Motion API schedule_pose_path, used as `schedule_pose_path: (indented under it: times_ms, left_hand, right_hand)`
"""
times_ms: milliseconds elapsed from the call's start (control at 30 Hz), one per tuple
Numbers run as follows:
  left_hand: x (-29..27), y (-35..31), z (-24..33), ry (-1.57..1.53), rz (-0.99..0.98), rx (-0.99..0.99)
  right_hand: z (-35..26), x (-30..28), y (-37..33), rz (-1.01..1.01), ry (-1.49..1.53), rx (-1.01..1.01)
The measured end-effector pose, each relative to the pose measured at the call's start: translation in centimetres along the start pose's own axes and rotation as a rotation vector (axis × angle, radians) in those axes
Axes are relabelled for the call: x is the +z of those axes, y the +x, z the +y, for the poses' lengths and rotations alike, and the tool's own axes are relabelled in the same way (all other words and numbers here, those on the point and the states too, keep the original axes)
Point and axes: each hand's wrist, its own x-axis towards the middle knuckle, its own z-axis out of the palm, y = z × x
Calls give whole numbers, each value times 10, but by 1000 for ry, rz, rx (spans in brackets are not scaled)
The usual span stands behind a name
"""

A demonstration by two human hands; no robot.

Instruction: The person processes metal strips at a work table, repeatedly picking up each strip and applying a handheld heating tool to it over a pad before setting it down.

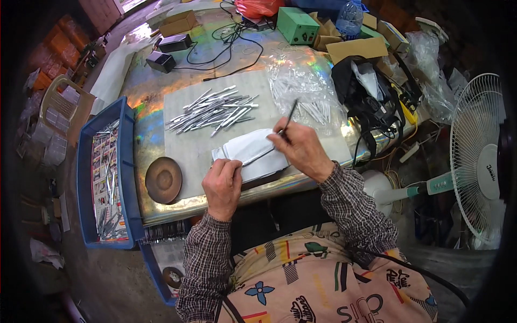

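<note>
My left hand is closed in a pinch on one end of a thin silver rod. The rod lies slantwise over a folded white cloth at the table's near edge. At the rod's other end my right hand is closed around a slim dark stick-like tool, which points up and away. Whether the right fingers also touch the rod is hard to see. Beyond the cloth, a loose pile of similar silver rods rests on a pale sheet.
A clear plastic bag of pale sticks lies right of the pile. Left are a round brown dish and a blue crate. A black bag, a green box, cables and a fan surround the table.
</note>
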Motion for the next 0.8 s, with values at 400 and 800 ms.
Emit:
schedule_pose_path:
  times_ms: [400, 800]
  left_hand:
    - [2, -2, -1, 20, 21, 22]
    - [4, -1, -5, 27, 28, 16]
  right_hand:
    - [-66, -21, 17, 57, 189, -96]
    - [-35, 30, 13, -149, 152, -99]
